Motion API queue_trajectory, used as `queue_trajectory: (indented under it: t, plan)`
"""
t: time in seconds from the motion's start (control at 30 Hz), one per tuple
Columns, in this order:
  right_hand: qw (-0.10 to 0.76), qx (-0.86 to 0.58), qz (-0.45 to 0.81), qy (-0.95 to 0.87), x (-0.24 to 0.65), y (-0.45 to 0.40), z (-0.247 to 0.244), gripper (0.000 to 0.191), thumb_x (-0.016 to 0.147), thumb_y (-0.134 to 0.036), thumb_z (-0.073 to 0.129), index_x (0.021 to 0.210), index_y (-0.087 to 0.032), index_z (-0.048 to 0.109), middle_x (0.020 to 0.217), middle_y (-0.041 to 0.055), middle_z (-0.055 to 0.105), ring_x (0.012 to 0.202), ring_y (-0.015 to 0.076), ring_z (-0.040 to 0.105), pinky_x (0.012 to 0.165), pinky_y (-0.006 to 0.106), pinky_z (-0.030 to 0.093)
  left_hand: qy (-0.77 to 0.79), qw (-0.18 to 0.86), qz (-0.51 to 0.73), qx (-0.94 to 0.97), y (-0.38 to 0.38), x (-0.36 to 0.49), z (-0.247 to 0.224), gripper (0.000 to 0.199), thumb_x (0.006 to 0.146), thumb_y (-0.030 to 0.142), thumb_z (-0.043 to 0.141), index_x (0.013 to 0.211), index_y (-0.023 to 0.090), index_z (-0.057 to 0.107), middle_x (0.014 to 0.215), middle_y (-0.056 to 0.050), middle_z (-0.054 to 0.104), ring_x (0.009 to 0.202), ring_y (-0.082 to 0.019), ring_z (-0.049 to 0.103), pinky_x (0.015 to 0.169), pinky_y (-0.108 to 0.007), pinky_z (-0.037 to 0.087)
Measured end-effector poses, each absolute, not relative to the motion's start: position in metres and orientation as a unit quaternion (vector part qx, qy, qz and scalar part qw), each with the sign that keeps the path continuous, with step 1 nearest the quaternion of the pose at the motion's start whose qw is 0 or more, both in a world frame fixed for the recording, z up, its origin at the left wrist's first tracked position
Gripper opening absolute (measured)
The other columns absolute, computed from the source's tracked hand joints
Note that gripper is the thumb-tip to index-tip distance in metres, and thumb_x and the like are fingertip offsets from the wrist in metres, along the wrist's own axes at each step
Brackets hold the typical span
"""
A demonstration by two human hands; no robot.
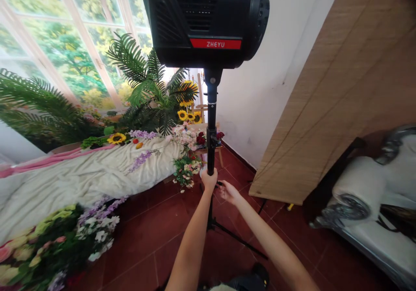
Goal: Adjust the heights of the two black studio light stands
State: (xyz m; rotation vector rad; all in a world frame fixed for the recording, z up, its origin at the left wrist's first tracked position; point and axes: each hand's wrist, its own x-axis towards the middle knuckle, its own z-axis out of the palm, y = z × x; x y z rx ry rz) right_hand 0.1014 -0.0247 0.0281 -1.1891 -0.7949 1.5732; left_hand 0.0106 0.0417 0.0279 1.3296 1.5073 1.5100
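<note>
A black studio light (201, 22) with a red ZHEYU label sits on top of a black light stand (212, 118) right in front of me. My left hand (209, 179) is wrapped around the stand's upright pole, below a dark collar. Just to the right of it, my right hand (228, 192) has its fingers pinched on a small black knob (219, 183) at the side of the pole. The stand is upright, and one of its legs (240, 240) reaches out to the right over the floor.
A bed-like platform with a cream cloth (97, 174) and flowers (97, 226) lies on the left, under a window backdrop (74, 44). Palm fronds (156, 83) rise behind it. A wooden-looking panel (312, 87) leans at right, beside a silver-trimmed white sofa (360, 182). Red tiles (139, 234) cover the floor.
</note>
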Motion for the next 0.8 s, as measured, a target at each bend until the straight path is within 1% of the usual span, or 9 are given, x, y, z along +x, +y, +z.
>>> queue_trajectory:
  t: [0.13,0.27,0.33,0.4,0.47,0.53,0.63,0.73,0.8]
  plan:
    - [0.496,-0.563,0.482,-0.452,0.102,-0.04,0.03,0.031,0.08,-0.053,0.051,0.077,-0.022,0.053,0.058,-0.0006,0.058,0.048,0.0143,0.054,0.046,0.024,0.04,0.57,0.295,0.578,0.504,0.043,0.01,0.027,0.033,0.067,0.039,0.059,0.044,0.019,0.044,0.044,0.002,0.042,0.044,-0.01,0.042,0.045,-0.022,0.03]
    - [0.45,-0.588,0.297,-0.603,0.107,-0.049,0.036,0.03,0.083,-0.053,0.051,0.084,-0.024,0.057,0.064,-0.0003,0.061,0.058,0.0165,0.057,0.056,0.024,0.039,0.575,0.306,0.567,0.504,0.043,0.011,0.026,0.031,0.068,0.038,0.057,0.046,0.019,0.046,0.045,0.002,0.043,0.044,-0.01,0.043,0.045,-0.021,0.031]
    - [0.419,-0.605,0.236,-0.634,0.11,-0.05,0.039,0.028,0.084,-0.051,0.05,0.082,-0.024,0.058,0.067,0.0005,0.061,0.062,0.0168,0.057,0.056,0.023,0.036,0.579,0.307,0.565,0.5,0.043,0.012,0.026,0.03,0.068,0.037,0.057,0.047,0.019,0.046,0.045,0.002,0.043,0.044,-0.01,0.044,0.045,-0.021,0.032]
    - [0.403,-0.618,0.209,-0.642,0.112,-0.047,0.04,0.029,0.084,-0.051,0.05,0.076,-0.024,0.057,0.069,0.0016,0.061,0.065,0.017,0.057,0.056,0.022,0.035,0.58,0.305,0.565,0.501,0.043,0.012,0.026,0.03,0.067,0.036,0.058,0.046,0.019,0.046,0.045,0.002,0.043,0.044,-0.01,0.044,0.045,-0.021,0.032]
    - [0.412,-0.62,0.225,-0.629,0.111,-0.042,0.038,0.033,0.083,-0.053,0.05,0.069,-0.023,0.055,0.068,0.0018,0.061,0.066,0.017,0.057,0.056,0.021,0.035,0.581,0.306,0.563,0.502,0.042,0.012,0.028,0.031,0.067,0.035,0.059,0.045,0.018,0.045,0.044,0.002,0.042,0.044,-0.01,0.043,0.044,-0.021,0.031]
    - [0.436,-0.608,0.279,-0.602,0.108,-0.035,0.034,0.039,0.081,-0.056,0.049,0.063,-0.022,0.055,0.062,0.0008,0.06,0.061,0.0163,0.056,0.053,0.021,0.035,0.581,0.31,0.56,0.503,0.041,0.011,0.03,0.032,0.068,0.035,0.058,0.045,0.018,0.044,0.044,0.002,0.042,0.044,-0.009,0.042,0.044,-0.021,0.031]
    - [0.456,-0.59,0.422,-0.516,0.101,-0.026,0.027,0.048,0.08,-0.06,0.045,0.055,-0.02,0.053,0.045,-0.0011,0.051,0.044,0.0128,0.047,0.043,0.02,0.032,0.576,0.31,0.563,0.505,0.039,0.011,0.031,0.032,0.068,0.036,0.057,0.045,0.018,0.043,0.044,0.003,0.041,0.043,-0.009,0.041,0.044,-0.021,0.031]
    - [0.46,-0.544,0.596,-0.37,0.098,-0.02,0.022,0.046,0.083,-0.053,0.044,0.053,-0.019,0.051,0.039,-0.0027,0.044,0.033,0.008,0.032,0.035,0.019,0.024,0.571,0.3,0.571,0.508,0.039,0.011,0.032,0.033,0.067,0.037,0.058,0.045,0.019,0.042,0.044,0.003,0.04,0.043,-0.009,0.04,0.045,-0.021,0.03]
    - [0.45,-0.484,0.687,-0.301,0.099,-0.017,0.022,0.04,0.085,-0.043,0.044,0.054,-0.019,0.047,0.038,-0.0045,0.041,0.031,0.0067,0.028,0.034,0.018,0.023,0.569,0.307,0.572,0.505,0.038,0.011,0.032,0.031,0.067,0.037,0.057,0.046,0.019,0.043,0.045,0.003,0.042,0.044,-0.009,0.041,0.045,-0.021,0.03]
